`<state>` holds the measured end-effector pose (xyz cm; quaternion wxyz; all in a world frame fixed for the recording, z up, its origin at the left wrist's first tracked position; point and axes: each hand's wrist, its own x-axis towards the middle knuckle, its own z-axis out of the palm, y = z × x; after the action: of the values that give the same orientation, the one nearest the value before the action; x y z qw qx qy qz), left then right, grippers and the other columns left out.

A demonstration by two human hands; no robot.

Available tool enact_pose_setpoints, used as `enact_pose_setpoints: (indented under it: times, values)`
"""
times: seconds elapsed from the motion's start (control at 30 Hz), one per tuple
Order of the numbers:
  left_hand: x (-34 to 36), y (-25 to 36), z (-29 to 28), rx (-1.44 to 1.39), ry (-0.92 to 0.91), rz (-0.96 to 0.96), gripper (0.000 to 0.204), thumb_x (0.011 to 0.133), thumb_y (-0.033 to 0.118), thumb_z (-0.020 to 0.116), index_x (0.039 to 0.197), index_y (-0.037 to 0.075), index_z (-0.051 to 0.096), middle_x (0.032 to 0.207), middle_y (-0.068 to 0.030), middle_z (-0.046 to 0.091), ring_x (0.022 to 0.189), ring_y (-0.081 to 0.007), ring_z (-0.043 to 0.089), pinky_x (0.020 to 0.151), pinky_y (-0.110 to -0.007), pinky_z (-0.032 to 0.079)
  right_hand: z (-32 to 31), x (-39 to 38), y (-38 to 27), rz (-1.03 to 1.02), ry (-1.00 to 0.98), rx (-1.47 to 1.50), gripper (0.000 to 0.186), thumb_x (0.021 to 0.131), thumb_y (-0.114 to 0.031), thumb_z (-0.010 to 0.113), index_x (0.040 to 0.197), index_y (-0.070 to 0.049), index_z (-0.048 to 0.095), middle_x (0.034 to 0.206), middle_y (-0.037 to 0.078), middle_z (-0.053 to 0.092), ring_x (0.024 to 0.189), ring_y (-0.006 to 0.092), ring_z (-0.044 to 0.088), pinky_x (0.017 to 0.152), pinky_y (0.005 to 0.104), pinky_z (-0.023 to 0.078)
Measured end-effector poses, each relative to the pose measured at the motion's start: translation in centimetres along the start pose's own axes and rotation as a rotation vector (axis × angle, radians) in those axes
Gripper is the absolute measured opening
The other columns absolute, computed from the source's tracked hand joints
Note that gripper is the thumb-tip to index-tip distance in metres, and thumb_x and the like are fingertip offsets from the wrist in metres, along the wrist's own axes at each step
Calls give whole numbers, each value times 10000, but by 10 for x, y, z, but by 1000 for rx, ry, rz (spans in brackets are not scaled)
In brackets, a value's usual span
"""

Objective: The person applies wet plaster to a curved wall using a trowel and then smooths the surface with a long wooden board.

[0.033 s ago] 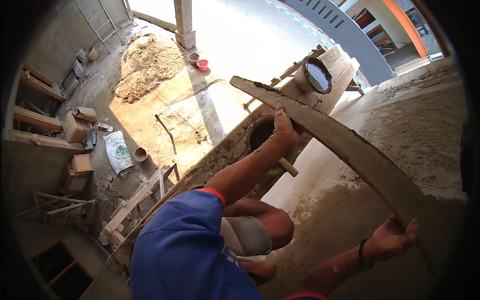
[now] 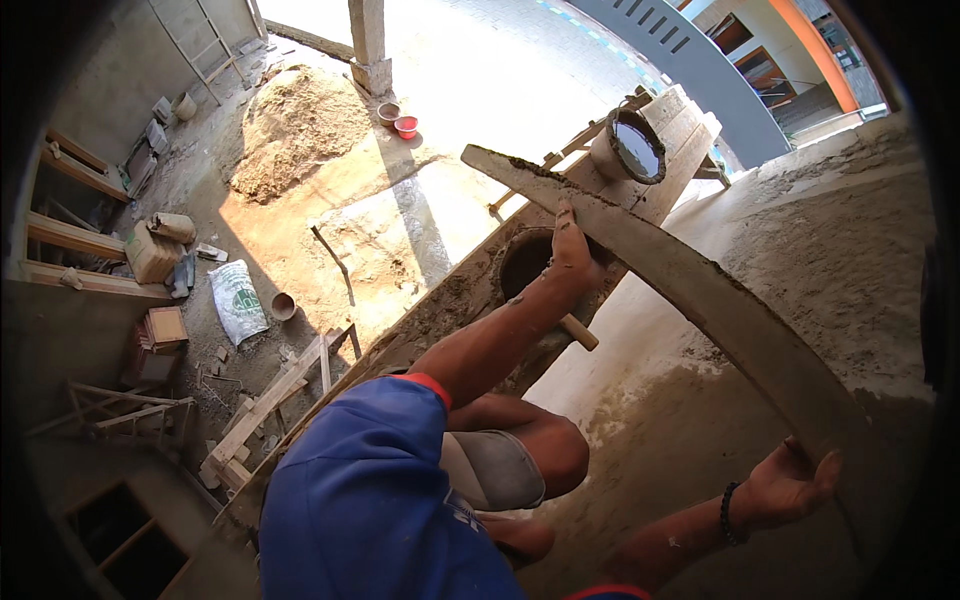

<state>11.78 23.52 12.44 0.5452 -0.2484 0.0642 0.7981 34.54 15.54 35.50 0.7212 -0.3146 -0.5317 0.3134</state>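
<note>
A long, mortar-smeared straightedge board (image 2: 690, 275) runs slantwise along the plastered wall (image 2: 820, 290), looking bent in the fisheye picture. My left hand (image 2: 575, 250) grips its lower edge towards the far end. Nearer to me, my right hand (image 2: 790, 485), with a dark bead bracelet at the wrist, holds the other end; some of its fingers are hidden behind the board. Below my left forearm a wooden tool handle (image 2: 579, 332) sticks out, its other end out of sight. A dark mortar bucket (image 2: 522, 268) stands beside my left hand, partly covered by it.
I crouch on a raised plank scaffold (image 2: 400, 345). A water bucket (image 2: 636, 148) stands at its far end. Down on the ground are a sand heap (image 2: 300, 130), a white sack (image 2: 238, 303), small buckets (image 2: 405, 127) and timber trestles (image 2: 265, 405).
The board has tilted slightly, showing more of its flat face near my right hand, and its far tip sits a little higher. Both hands keep their hold in nearly the same place.
</note>
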Motion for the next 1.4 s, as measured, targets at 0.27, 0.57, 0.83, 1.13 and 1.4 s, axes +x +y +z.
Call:
enact_pose_setpoints:
  times: [0.27, 0.57, 0.83, 1.13, 1.4]
  values:
    - [81, 97, -50, 83, -98, 81, 650, 953, 548, 234, 1336, 72, 455, 1356, -175, 481, 1198, -406, 488, 1031, -591, 364, 104, -56, 69, -55, -769, 354, 662, 671, -73, 550, 1302, -107, 352, 1198, 124, 517, 1219, 306, 443, 1100, 492, 297]
    - [75, 9, -44, 16, -83, -74, 610, 968, 548, 344, 1368, 96, 429, 1360, -134, 488, 1244, -334, 458, 1069, -523, 346, 21, -44, 59, 13, -598, 231, 692, 699, -66, 666, 1320, -131, 367, 1271, 93, 501, 1292, 300, 409, 1089, 489, 350]
    - [-42, -88, -46, 448, -321, -398, 402, 951, 384, 513, 1176, 53, 540, 1125, -108, 604, 1062, -273, 571, 973, -438, 440, -176, -140, -42, 18, 210, 203, 689, 844, -184, 617, 1453, -122, 300, 1407, 126, 442, 1352, 332, 347, 1106, 523, 314]
    - [-224, -207, -127, 1175, -305, -651, 436, 926, 271, 608, 1224, -15, 467, 1115, -136, 591, 984, -263, 609, 817, -410, 541, -268, -430, -132, 179, 1141, -1218, 426, 934, -454, 527, 992, -45, 632, 900, 101, 660, 786, 252, 628, 688, 396, 527]
    - [-303, -249, -280, 1215, -364, -839, 509, 883, 346, 681, 1142, -22, 442, 1110, -142, 538, 993, -204, 518, 869, -347, 460, -308, -560, -154, 204, 1715, -687, 495, 945, -513, 487, 685, -94, 445, 577, 18, 476, 483, 163, 488, 443, 264, 417]
